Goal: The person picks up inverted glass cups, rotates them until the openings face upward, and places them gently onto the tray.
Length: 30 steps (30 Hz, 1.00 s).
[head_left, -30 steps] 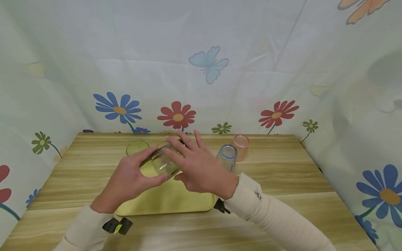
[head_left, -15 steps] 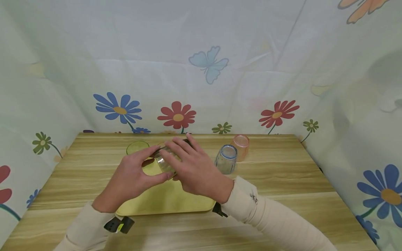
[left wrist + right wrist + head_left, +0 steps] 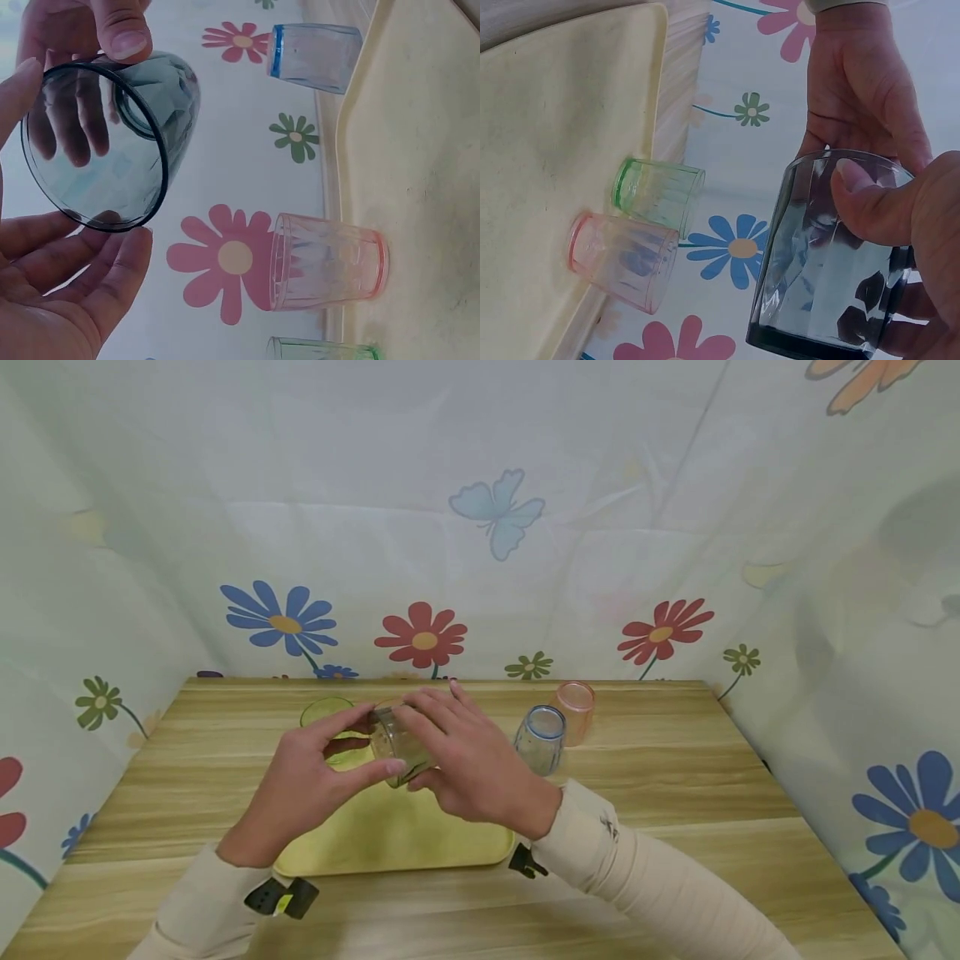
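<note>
Both hands hold a smoky grey glass (image 3: 403, 750) above the yellow tray, tipped on its side. Its dark-edged mouth faces my left hand (image 3: 307, 785), whose thumb and fingertips grip the rim from either side. Farther along, my right hand (image 3: 480, 756) wraps the body near the base. Seen from the right wrist, the right thumb (image 3: 877, 206) lies across the faceted wall, with fingers showing behind the glass. The left wrist view looks into the glass's open mouth.
Upright on the yellow tray (image 3: 322, 856) stand a green glass (image 3: 660, 191) and a pink-orange glass (image 3: 330, 262). To the right, a blue glass (image 3: 540, 747) and a pink glass (image 3: 577, 714) are upside down on the wooden table (image 3: 660, 860). A flowered curtain (image 3: 337, 552) encloses the table.
The right fingers, spread a second ago, have drawn together around the glass. The glass has turned a little and shifted slightly right between the hands. The other glasses stay put.
</note>
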{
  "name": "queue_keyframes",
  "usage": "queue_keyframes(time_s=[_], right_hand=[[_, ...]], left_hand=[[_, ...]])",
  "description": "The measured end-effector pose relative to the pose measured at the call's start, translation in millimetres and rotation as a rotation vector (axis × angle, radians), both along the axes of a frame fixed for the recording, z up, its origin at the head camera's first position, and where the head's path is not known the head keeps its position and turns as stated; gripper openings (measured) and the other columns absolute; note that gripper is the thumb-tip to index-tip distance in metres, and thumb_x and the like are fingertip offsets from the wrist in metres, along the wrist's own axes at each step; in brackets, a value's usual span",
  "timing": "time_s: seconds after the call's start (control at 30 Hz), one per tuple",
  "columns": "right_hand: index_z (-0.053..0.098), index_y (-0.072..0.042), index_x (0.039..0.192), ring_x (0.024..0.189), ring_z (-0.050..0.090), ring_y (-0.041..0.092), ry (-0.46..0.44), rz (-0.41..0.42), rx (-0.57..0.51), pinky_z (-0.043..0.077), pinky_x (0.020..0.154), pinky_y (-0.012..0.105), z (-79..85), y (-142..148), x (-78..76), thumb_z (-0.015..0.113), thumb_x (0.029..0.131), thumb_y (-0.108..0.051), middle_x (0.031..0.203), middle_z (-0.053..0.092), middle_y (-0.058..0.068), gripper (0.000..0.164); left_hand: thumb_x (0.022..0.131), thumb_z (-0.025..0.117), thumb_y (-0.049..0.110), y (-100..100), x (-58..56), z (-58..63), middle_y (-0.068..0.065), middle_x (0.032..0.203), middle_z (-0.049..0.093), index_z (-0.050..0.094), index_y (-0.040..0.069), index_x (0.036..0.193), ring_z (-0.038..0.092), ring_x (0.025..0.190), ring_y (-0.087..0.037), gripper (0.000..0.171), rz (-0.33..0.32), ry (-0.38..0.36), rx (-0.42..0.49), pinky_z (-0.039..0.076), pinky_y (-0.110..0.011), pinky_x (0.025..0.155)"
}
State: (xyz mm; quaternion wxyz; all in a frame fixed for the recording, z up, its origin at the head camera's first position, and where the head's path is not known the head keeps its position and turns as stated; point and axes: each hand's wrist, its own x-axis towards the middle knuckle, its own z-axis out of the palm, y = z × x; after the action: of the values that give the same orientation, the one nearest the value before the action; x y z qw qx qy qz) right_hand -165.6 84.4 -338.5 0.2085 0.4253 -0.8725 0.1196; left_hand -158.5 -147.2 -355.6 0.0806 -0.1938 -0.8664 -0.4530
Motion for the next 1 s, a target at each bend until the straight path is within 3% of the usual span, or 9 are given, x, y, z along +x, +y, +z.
queue_keyframes(time_s=[0.3,0.53,0.63,0.9,1.0], right_hand=[[0.048,-0.006,0.152,0.143,0.052,0.026,-0.176,0.028,-0.183,0.03,0.129,0.056,-0.1,5.7,0.5,0.087,0.086,-0.025,0.151,0.055,0.01,0.08],[0.047,-0.009,0.151,0.135,0.056,0.022,-0.204,0.073,-0.29,0.052,0.113,0.038,-3.3,6.8,-1.4,0.087,0.086,-0.026,0.146,0.059,0.007,0.079],[0.048,-0.009,0.151,0.132,0.058,0.021,-0.22,0.085,-0.342,0.054,0.111,0.037,-5.0,7.3,-1.8,0.087,0.085,-0.027,0.144,0.06,0.007,0.079],[0.048,-0.012,0.152,0.128,0.062,0.021,-0.476,0.106,-0.591,0.057,0.104,0.033,-8.9,7.8,-2.2,0.085,0.087,-0.017,0.143,0.062,0.008,0.075],[0.046,-0.01,0.153,0.13,0.062,0.026,-0.577,0.123,-0.683,0.056,0.107,0.034,-10.6,8.0,-2.3,0.083,0.089,-0.011,0.143,0.061,0.011,0.074]], left_hand=[[0.089,0.085,0.024,-0.6,-1.3,-0.6,-0.012,0.135,0.066,0.057,0.006,0.147,0.064,0.124,-0.026,0.067,-0.046,-0.065,0.158,0.058,-0.021,0.097],[0.092,0.08,0.009,3.3,-0.6,-2.3,-0.014,0.141,0.059,0.055,0.007,0.148,0.063,0.125,-0.009,0.062,-0.116,-0.11,0.327,0.054,-0.017,0.101],[0.094,0.078,0.008,5.1,0.5,-2.6,-0.015,0.144,0.057,0.053,0.007,0.149,0.062,0.125,-0.003,0.061,-0.123,-0.136,0.374,0.053,-0.016,0.102],[0.096,0.073,0.005,8.9,0.9,-3.7,-0.019,0.154,0.05,0.045,0.004,0.156,0.056,0.133,0.0,0.066,-0.139,-0.177,0.456,0.049,-0.012,0.105],[0.096,0.074,0.005,10.4,0.9,-3.5,-0.017,0.157,0.049,0.043,0.005,0.157,0.053,0.138,-0.003,0.069,-0.14,-0.185,0.456,0.047,-0.011,0.107]])
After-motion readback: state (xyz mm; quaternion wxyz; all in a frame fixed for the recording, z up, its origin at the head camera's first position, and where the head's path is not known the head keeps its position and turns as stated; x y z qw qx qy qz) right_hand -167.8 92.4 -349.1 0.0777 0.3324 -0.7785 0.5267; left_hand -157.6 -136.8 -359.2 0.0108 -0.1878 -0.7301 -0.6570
